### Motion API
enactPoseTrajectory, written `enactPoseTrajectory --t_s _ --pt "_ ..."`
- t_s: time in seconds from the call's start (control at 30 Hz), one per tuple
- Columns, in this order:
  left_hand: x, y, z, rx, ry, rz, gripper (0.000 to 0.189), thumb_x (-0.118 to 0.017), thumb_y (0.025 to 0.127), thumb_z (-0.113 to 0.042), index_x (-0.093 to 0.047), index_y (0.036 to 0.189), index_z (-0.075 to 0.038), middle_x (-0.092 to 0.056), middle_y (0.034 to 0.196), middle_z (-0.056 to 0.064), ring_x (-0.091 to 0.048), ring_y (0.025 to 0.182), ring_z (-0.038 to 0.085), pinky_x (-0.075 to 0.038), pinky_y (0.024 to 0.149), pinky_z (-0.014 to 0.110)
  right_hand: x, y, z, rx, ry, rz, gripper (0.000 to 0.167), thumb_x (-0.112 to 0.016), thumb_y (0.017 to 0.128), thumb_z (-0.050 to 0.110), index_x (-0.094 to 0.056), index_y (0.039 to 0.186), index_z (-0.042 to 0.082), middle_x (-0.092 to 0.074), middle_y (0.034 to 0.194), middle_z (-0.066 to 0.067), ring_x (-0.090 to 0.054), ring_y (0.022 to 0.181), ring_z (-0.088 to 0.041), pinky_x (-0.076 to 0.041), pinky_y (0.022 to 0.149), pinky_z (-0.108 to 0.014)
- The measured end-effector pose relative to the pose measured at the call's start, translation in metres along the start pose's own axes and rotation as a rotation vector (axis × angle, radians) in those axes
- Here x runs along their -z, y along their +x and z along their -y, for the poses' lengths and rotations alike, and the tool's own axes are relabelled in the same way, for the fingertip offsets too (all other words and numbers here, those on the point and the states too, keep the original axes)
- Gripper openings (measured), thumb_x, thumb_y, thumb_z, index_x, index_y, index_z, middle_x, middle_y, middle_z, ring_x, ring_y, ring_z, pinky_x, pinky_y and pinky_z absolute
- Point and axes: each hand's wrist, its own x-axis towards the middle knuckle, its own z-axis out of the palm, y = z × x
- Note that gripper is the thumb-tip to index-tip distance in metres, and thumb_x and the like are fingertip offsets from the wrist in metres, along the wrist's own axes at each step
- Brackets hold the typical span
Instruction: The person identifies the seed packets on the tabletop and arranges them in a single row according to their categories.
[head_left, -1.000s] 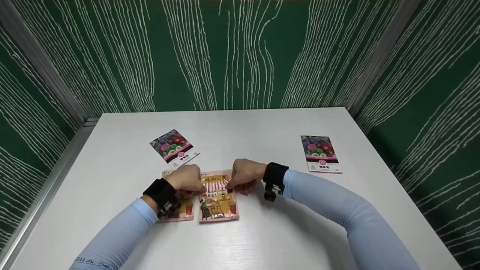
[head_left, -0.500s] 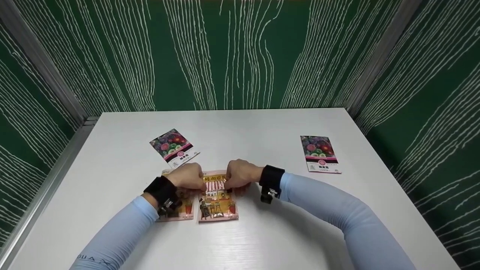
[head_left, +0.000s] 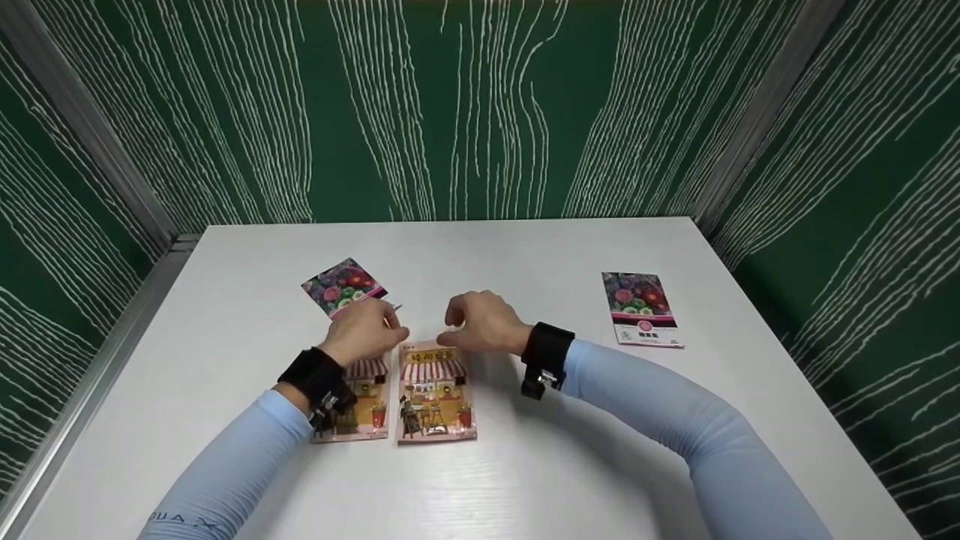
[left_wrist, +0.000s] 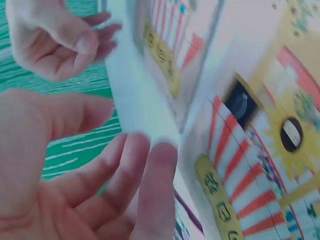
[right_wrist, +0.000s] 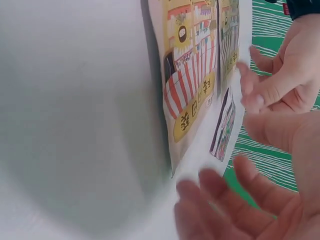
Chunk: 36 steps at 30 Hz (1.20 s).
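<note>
Two seed packets with a striped awning print lie side by side on the white table. The right-hand packet (head_left: 436, 394) shows nearly whole in the head view; the left-hand packet (head_left: 369, 409) is partly covered by the left wrist. My left hand (head_left: 364, 330) hovers over the left packet's top end, fingers loosely bent with a gap to the thumb, holding nothing. Just past the right packet's top edge is my right hand (head_left: 484, 322), its fingers bent and apart from the thumb, also holding nothing. Both wrist views show the spread fingers off the packets.
A flower-print packet (head_left: 341, 285) lies tilted behind the left hand, its lower part hidden. Another flower-print packet (head_left: 643, 307) lies at the right of the white table (head_left: 555, 465). Green walls with white streaks stand behind and beside the table.
Both hands have let go of the right-hand striped packet and lifted back toward the far side of the table. The packets have stayed in place.
</note>
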Motion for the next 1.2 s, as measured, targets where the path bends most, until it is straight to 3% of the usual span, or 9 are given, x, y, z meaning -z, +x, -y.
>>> enactPoseTrajectory --t_s 0.13,0.2,0.33,0.43,0.63,0.93,1.2 --pt "-0.004 0.004 0.007 -0.001 0.062 -0.141 0.031 -0.076 0.095 -0.034 -0.078 0.108 -0.007 -0.078 0.101 0.015 -0.071 0.088 0.034 -0.056 0.075 0.049 -0.002 0.0 -0.001 -0.024 0.0 -0.003 0.07 -0.088 0.087 0.052 -0.068 0.137 0.008 -0.072 0.136 -0.016 -0.069 0.123 -0.034 -0.057 0.103 -0.05" --pt "-0.006 0.006 0.012 0.016 0.077 -0.171 0.041 -0.076 0.095 -0.036 -0.076 0.12 -0.003 -0.076 0.115 0.021 -0.07 0.105 0.042 -0.058 0.087 0.057 -0.004 -0.001 -0.002 -0.036 -0.02 -0.003 0.086 -0.089 0.084 0.06 -0.06 0.147 0.009 -0.065 0.148 -0.018 -0.064 0.133 -0.038 -0.055 0.109 -0.053" --pt "-0.004 0.012 0.023 0.104 0.085 -0.148 0.067 -0.076 0.095 -0.042 -0.064 0.144 0.001 -0.06 0.146 0.032 -0.052 0.135 0.054 -0.052 0.105 0.067 -0.006 -0.003 -0.003 -0.076 -0.054 -0.007 0.108 -0.089 0.078 0.07 -0.049 0.16 0.012 -0.048 0.165 -0.021 -0.05 0.148 -0.046 -0.048 0.118 -0.057" --pt "-0.001 0.018 0.036 0.186 0.082 -0.107 0.081 -0.074 0.097 -0.049 -0.053 0.155 0.003 -0.045 0.158 0.038 -0.038 0.148 0.06 -0.047 0.111 0.071 -0.006 -0.004 -0.004 -0.103 -0.052 -0.011 0.114 -0.09 0.075 0.071 -0.046 0.163 0.014 -0.042 0.17 -0.022 -0.045 0.153 -0.047 -0.045 0.121 -0.058" --pt "0.011 0.026 0.065 0.288 0.042 -0.064 0.097 -0.067 0.1 -0.057 -0.035 0.163 0.009 -0.036 0.16 0.045 -0.033 0.149 0.066 -0.041 0.115 0.074 -0.009 -0.007 -0.008 -0.094 -0.052 0.001 0.115 -0.088 0.075 0.074 -0.046 0.162 0.012 -0.039 0.171 -0.024 -0.042 0.155 -0.048 -0.044 0.122 -0.061" --pt "0.026 0.04 0.078 0.35 0.063 -0.031 0.114 -0.072 0.093 -0.069 -0.032 0.164 0.011 -0.042 0.152 0.046 -0.04 0.142 0.065 -0.043 0.113 0.071 -0.01 -0.009 -0.017 -0.128 -0.087 0.007 0.116 -0.088 0.075 0.075 -0.045 0.163 0.013 -0.038 0.171 -0.024 -0.042 0.155 -0.047 -0.045 0.12 -0.063" --pt "0.044 0.055 0.11 0.489 0.032 0.015 0.128 -0.075 0.086 -0.075 -0.024 0.166 0.012 -0.032 0.16 0.048 -0.032 0.147 0.065 -0.035 0.118 0.073 -0.008 -0.01 -0.017 -0.132 -0.09 0.017 0.116 -0.087 0.075 0.077 -0.045 0.163 0.012 -0.038 0.171 -0.022 -0.042 0.155 -0.046 -0.046 0.12 -0.062"
